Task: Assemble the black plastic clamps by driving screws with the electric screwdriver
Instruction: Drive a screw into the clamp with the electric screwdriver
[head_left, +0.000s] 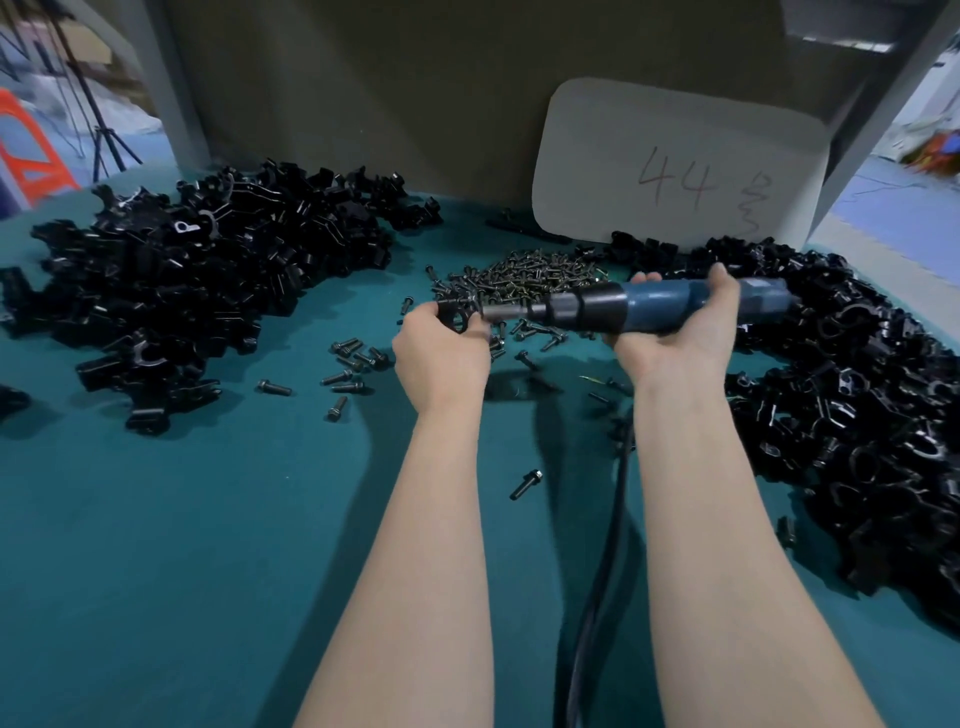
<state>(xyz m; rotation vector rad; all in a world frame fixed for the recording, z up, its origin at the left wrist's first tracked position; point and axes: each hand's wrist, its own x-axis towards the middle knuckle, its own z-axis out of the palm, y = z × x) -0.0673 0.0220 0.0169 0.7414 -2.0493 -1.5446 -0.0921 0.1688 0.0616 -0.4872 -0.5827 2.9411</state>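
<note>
Here, one clamp (456, 310) in left hand (441, 349), one screwdriver (602, 310) in right hand (681, 338)

Near me: the bare green table (197, 545) gave me room.
Left: the left clamp pile (182, 275) blocked me.
Right: the right clamp pile (872, 457) and a cord (605, 561) stood in my way.
Back: a screw heap (535, 273).

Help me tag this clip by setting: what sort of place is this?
Probably a small factory assembly bench: heaps of black plastic clamp parts on both sides of a teal tabletop, a pile of loose screws between them, and a corded electric screwdriver gripped by the right hand.
</note>
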